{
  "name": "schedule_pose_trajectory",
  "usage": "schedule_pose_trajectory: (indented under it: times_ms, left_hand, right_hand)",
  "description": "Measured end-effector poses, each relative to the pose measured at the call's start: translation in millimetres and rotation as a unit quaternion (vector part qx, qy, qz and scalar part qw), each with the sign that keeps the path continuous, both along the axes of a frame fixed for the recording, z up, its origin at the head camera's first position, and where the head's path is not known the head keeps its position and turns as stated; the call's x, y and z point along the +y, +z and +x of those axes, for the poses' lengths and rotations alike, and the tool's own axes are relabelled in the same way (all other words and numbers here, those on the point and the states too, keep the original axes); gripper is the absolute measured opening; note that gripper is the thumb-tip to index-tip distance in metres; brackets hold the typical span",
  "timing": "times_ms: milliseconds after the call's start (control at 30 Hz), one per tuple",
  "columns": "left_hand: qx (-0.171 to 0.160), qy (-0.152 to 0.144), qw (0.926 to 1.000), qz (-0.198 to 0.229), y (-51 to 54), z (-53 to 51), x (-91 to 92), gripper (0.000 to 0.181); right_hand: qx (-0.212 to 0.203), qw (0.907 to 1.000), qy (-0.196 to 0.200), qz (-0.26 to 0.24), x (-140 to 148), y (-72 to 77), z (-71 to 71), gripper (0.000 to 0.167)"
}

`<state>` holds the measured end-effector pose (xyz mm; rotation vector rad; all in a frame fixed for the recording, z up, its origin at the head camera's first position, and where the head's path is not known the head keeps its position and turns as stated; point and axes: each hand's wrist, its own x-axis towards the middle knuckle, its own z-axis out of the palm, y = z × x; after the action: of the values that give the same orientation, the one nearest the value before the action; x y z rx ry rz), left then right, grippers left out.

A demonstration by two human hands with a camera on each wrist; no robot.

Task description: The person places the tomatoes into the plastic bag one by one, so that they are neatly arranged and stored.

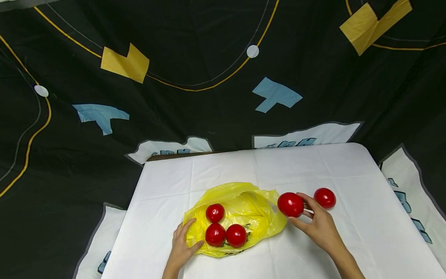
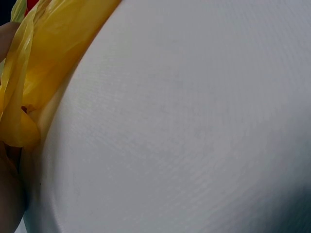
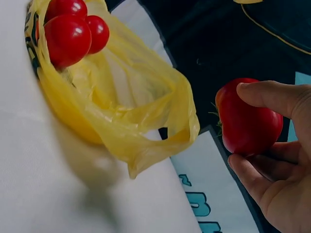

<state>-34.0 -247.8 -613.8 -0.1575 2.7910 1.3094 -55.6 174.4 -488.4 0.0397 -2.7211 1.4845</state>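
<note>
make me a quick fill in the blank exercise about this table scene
1. The left hand is at the edge of a plastic bag coloured ____.
2. The number of tomatoes in the bag is ____.
3. The hand gripping the held tomato is the person's ____ one.
4. The loose tomato lies on a cloth coloured ____.

Missing words: yellow; three; right; white.

Yellow bag [image 1: 256,211]: crumpled, open, on your desk [image 1: 150,217] | three red tomatoes [image 1: 215,235]: clustered inside | held tomato [image 1: 290,204]: red, aloft in your right hand [image 1: 318,224] | loose tomato [image 1: 325,198]: red, on desk, right of bag
</note>
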Motion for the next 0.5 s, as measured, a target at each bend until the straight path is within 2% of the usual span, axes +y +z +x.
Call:
schedule_pose_trajectory:
  times_ms: [500]
  left_hand:
    - [-0.010, 0.000, 0.9999, -0.008, 3.1, 0.0, 1.5, 0.077]
  right_hand:
    - [-0.009, 0.9995, 0.027, 0.016, -24, 11.3, 2.1, 0.075]
